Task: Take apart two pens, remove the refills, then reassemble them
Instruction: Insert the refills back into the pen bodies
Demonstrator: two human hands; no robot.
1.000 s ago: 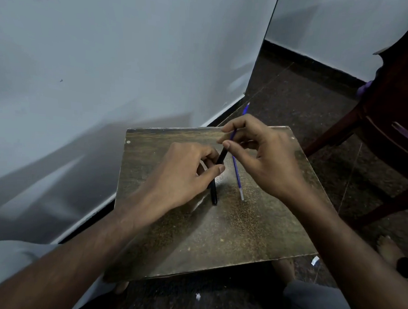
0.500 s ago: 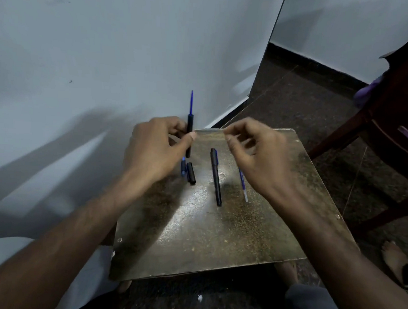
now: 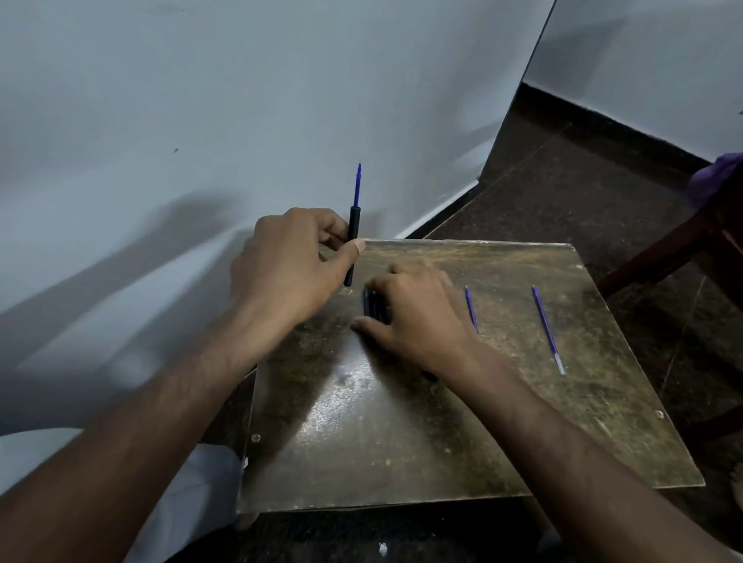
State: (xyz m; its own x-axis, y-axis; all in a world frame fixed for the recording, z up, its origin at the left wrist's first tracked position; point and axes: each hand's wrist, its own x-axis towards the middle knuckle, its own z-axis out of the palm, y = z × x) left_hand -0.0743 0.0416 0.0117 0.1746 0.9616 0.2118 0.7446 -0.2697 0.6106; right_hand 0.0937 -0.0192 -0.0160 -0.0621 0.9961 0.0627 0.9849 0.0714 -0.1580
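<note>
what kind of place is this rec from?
Probably a room in a home, worked at floor level: a small worn table in a corner of plain white walls, dark speckled floor, wooden chair alongside.

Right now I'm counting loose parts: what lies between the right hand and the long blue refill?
Head view: a shorter blue piece beside the right hand; then bare board up to the long refill.

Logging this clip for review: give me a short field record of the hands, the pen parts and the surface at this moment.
left hand: grips upright black pen barrel, blue refill sticking out the top
right hand: fingers down over dark pen parts; grip not clear
loose refill: lying at the right of the board
second blue piece: beside right hand, partly hidden
surface: worn brown board
</note>
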